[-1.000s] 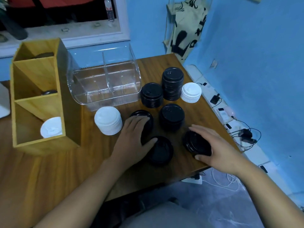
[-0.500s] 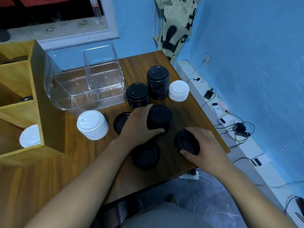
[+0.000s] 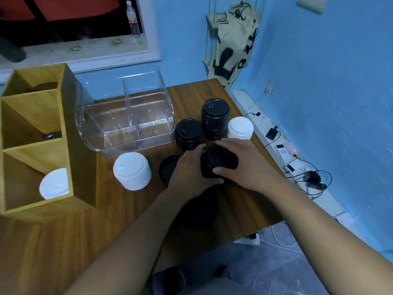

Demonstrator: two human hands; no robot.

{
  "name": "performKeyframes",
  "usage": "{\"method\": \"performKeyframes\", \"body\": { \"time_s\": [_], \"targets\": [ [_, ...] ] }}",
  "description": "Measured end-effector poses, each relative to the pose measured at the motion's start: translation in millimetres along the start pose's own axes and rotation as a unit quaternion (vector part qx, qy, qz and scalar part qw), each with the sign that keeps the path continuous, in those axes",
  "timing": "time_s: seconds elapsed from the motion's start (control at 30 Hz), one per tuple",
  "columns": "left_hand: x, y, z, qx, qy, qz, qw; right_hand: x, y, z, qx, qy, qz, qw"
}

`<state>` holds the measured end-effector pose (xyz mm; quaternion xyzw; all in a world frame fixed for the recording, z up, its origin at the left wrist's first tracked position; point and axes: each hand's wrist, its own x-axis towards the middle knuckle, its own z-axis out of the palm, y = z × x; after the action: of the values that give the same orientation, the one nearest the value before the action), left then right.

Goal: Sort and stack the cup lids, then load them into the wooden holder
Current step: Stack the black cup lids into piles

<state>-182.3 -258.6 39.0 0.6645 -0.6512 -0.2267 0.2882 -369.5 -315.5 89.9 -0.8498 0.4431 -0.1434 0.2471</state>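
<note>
My left hand [image 3: 188,173] and my right hand [image 3: 248,165] both clasp a stack of black lids [image 3: 218,161] at the table's middle right. Behind it stand a short black stack [image 3: 188,133], a taller black stack [image 3: 215,118] and a small white stack [image 3: 240,127]. A single black lid [image 3: 168,169] lies left of my left hand, another black lid [image 3: 201,209] lies under my forearms. A white stack [image 3: 132,170] stands near the wooden holder [image 3: 70,128], whose near compartment holds a white lid [image 3: 54,184].
A clear plastic divided box [image 3: 127,118] stands behind the lids against the holder. The table's right edge [image 3: 261,145] drops to a floor with power strips, chargers and cables [image 3: 308,177]. A blue wall and a window sill with a bottle [image 3: 133,20] lie behind.
My right hand has carried its black lid from the table's front right onto the middle black stack. My left hand stays on that stack. The camera view shifted.
</note>
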Motion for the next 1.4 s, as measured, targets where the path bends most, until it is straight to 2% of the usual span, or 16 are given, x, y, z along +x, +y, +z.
{"method": "performKeyframes", "body": {
  "time_s": [0.27, 0.57, 0.63, 0.7, 0.77, 0.8, 0.87, 0.97, 1.07, 1.13, 1.2, 1.27, 1.33, 1.4],
  "targets": [
    [3, -7, 4, 0.005, 0.003, 0.023, 1.000, 12, 8, 16, 0.020, -0.050, -0.006, 0.999],
    [7, -16, 6, 0.040, 0.024, 0.085, 0.995, 17, 1, 10, -0.015, -0.123, 0.012, 0.992],
    [8, -17, 6, 0.031, 0.025, 0.095, 0.995, 10, -1, 11, -0.028, -0.108, 0.004, 0.994],
    [10, -18, 5, 0.031, 0.021, 0.102, 0.994, -11, -5, 13, -0.032, -0.011, -0.026, 0.999],
    [11, -17, 4, 0.041, 0.016, 0.097, 0.994, -43, -12, 23, -0.001, 0.110, -0.102, 0.989],
    [11, -17, 4, 0.044, 0.018, 0.093, 0.995, -61, -16, 33, 0.015, 0.127, -0.141, 0.982],
    [12, -19, 4, 0.047, 0.016, 0.082, 0.995, -89, -23, 59, 0.006, 0.076, -0.196, 0.978],
    [12, -20, 5, 0.041, 0.002, 0.072, 0.997, -103, -15, 82, -0.047, 0.035, -0.208, 0.976],
    [12, -21, 4, 0.040, -0.004, 0.067, 0.997, -105, -5, 66, 0.038, 0.049, -0.143, 0.988],
    [12, -21, 4, 0.039, -0.008, 0.058, 0.997, -113, -1, 48, 0.156, 0.062, -0.035, 0.985],
    [12, -21, 4, 0.046, -0.008, 0.055, 0.997, -119, 6, 32, 0.289, 0.082, 0.086, 0.950],
    [11, -21, 5, 0.048, 0.001, 0.059, 0.997, -121, 15, 24, 0.396, 0.088, 0.178, 0.897],
    [10, -20, 5, 0.046, 0.005, 0.059, 0.997, -119, 19, 18, 0.434, 0.088, 0.261, 0.858],
    [10, -20, 5, 0.043, 0.004, 0.056, 0.997, -115, 21, 14, 0.414, 0.095, 0.315, 0.849]
  ]
}}
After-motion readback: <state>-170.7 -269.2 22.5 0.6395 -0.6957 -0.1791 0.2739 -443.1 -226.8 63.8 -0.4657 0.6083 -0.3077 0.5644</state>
